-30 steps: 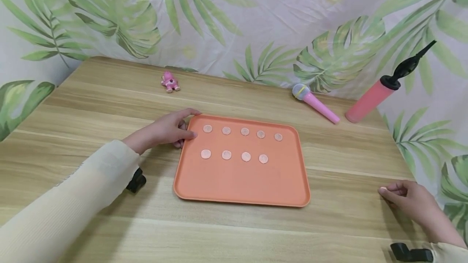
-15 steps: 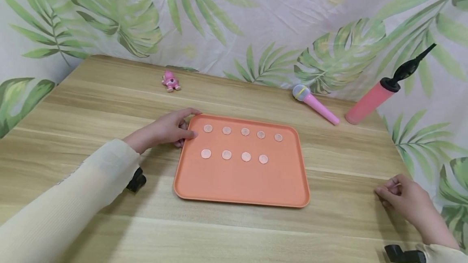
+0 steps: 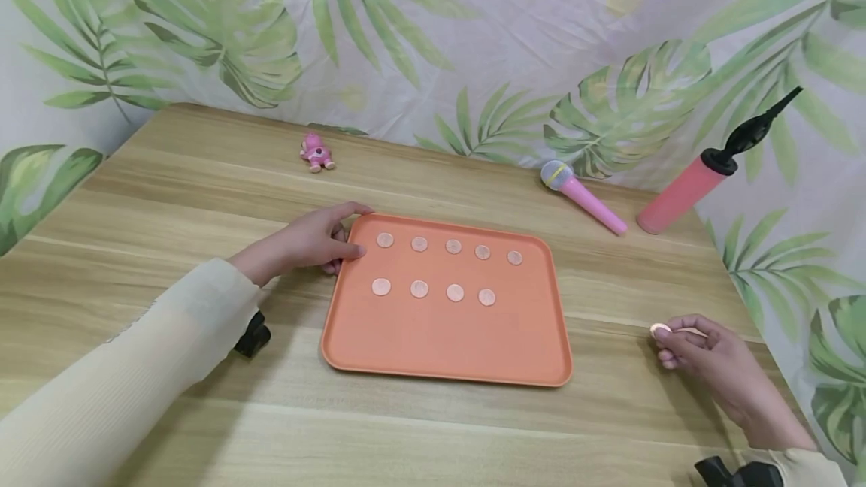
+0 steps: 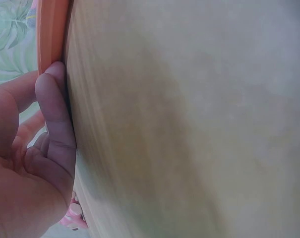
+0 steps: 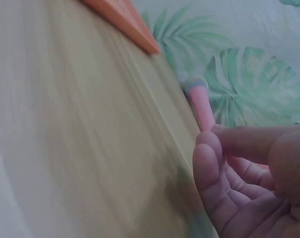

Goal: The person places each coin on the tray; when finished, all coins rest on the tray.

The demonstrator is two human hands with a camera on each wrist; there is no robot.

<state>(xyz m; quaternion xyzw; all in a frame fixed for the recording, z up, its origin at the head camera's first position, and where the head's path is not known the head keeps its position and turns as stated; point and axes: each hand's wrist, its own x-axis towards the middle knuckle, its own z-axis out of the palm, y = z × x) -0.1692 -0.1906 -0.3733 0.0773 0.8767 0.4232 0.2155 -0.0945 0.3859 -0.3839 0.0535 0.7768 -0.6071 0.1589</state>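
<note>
An orange rectangular tray (image 3: 446, 344) lies on the wooden table, bearing two rows of small round copper-coloured coins (image 3: 419, 288). My left hand (image 3: 318, 237) grips the tray's upper left corner area, thumb over the rim and fingers along the outer side. The left wrist view shows those fingers pressed to the tray's edge (image 4: 52, 34). To the right of the tray, my right hand (image 3: 710, 359) pinches one more coin (image 3: 659, 330) between thumb and fingertips, above the table. In the right wrist view that coin is hidden behind the fingertips (image 5: 206, 161).
Behind the tray sits a pink toy bear (image 3: 316, 152). A pink toy microphone (image 3: 585, 198) lies at the back right, beside a pink hand pump (image 3: 683, 194) with a black nozzle. Leaf-patterned cloth (image 3: 433, 36) hangs along the table's back and right edges.
My right hand has moved left from the table's right side toward the tray, and the coin in its fingertips now shows clearly. The left hand and the coins on the tray keep their places.
</note>
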